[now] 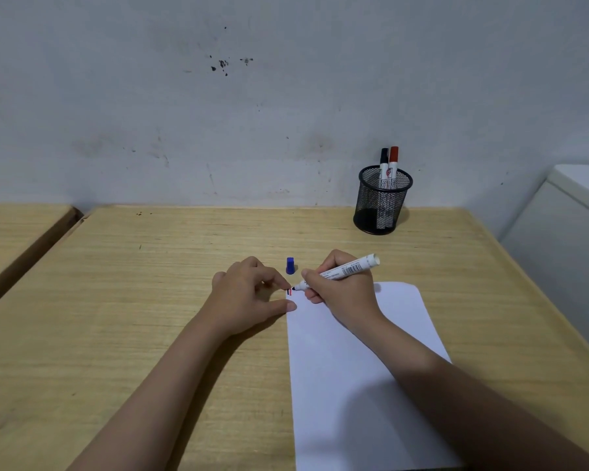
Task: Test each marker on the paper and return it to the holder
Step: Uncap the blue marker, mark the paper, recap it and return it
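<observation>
**Blue marker at the paper's far-left corner**

Marker (337,271): smooth white barrel, pinched in right hand (340,288), long axis up-right, tip at corner of matte paper (361,368) beside short red and dark strokes. Blue cap (289,265) upright just beyond tip, nearer left hand (247,294), fingertips loosely curled, pinning paper edge. Black mesh holder (383,202), two markers, far right.

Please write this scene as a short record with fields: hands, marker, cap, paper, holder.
right hand: holds the uncapped marker, tip at the paper's far left corner
left hand: fingertips press that corner
cap: blue, on the table, beyond the paper
paper: white, small marks at the corner
holder: black mesh cup, two capped markers, black and red
</observation>
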Tool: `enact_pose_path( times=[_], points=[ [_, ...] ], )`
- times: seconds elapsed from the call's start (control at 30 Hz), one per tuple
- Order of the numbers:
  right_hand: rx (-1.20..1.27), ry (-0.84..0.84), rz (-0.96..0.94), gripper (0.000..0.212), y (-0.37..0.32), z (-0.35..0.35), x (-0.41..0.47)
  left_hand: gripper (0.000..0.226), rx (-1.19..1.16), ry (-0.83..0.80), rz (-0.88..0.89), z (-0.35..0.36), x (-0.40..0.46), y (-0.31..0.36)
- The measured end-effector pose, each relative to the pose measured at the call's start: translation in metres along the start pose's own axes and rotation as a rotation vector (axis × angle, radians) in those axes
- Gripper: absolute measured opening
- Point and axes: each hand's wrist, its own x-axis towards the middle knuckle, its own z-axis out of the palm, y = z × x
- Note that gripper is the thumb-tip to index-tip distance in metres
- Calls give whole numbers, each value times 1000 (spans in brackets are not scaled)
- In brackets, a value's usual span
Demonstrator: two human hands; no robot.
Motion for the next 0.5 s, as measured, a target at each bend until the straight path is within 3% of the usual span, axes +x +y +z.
enact_pose_path(
  times=[0.37,0.5],
  points=[
    [-37,-46,-9,22,-4,-2,-2,30,26,17,-5,0,1,-1],
    [45,61,-17,26,-3,-2,-2,29,28,14,1,1,1,-2]
  ],
)
